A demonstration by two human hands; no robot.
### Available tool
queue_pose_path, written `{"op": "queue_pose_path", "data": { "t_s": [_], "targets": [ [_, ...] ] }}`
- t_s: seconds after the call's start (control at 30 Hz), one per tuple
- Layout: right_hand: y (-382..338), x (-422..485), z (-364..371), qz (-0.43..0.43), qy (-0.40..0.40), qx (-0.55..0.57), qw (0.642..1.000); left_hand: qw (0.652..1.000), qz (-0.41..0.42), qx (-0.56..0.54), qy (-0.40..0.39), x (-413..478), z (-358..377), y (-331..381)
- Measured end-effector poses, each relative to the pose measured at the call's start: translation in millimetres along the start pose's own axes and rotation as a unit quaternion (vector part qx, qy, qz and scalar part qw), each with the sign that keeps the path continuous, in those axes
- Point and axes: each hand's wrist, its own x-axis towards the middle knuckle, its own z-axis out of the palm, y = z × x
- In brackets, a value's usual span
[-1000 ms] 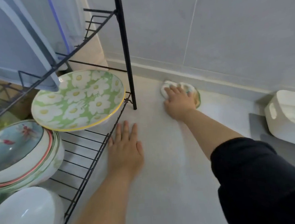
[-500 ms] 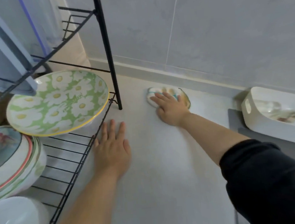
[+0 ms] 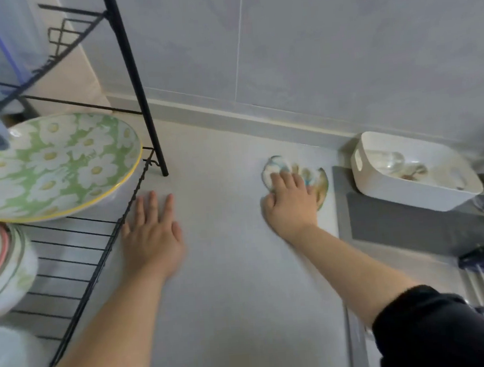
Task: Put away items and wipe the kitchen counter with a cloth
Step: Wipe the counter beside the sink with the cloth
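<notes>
Grey tabletop (image 3: 237, 285): a pale surface running back to a tiled wall, with both bare hands on it.
Right grip: the right hand (image 3: 290, 208) lies palm-down on the cloth (image 3: 321, 185), fingers laid over it and pressing, thumb out on the tabletop. The grip is not closed around the cloth, though motion blur softens the fingers.
Left grip: the left hand (image 3: 152, 236) is flat, fingers straight and close together, holding nothing, just beside the lower wire edge of the rack (image 3: 138, 90).
Cloth: patterned white, blue and brown, bunched under the right hand near the wall, just beside the grey mat (image 3: 398, 229) that carries the white tub (image 3: 409, 196).
Since a second ago: cloth and right hand have slid rightward along the wall, from beside the rack's post to the mat's edge. The left hand has stayed planted.
Count: two hands, one cloth, one black wire rack, one daisy-print plate (image 3: 54, 166), one stack of striped bowls (image 3: 6, 259) (number unclear), one white bowl (image 3: 11, 360), one tub, one mat.
</notes>
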Motion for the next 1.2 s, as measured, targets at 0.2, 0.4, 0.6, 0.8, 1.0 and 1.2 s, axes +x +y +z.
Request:
{"op": "queue_pose_path", "data": {
  "t_s": [0.2,0.4,0.6,0.8,1.0,1.2],
  "targets": [
    [24,-48,-13,-0.208,-0.051,-0.051,0.975,1.000,0.005,0.000,-0.002,-1,-5,1],
    [-26,51,4,-0.079,-0.117,-0.041,0.989,1.000,0.002,0.011,-0.001,-3,-7,3],
    [-115,120,23,-0.178,-0.163,-0.015,0.970,1.000,-0.006,-0.018,0.016,1,-1,2],
    [-71,25,10,-0.415,-0.153,0.033,0.896,0.999,0.006,-0.021,0.032,1,-1,0],
    [-68,62,9,-0.330,-0.167,0.029,0.929,0.999,0.022,0.021,0.044,-1,-5,2],
    [-169,160,15,-0.259,-0.215,0.106,0.936,0.988,0.151,0.017,0.040,2,0,-1]
  ]
}}
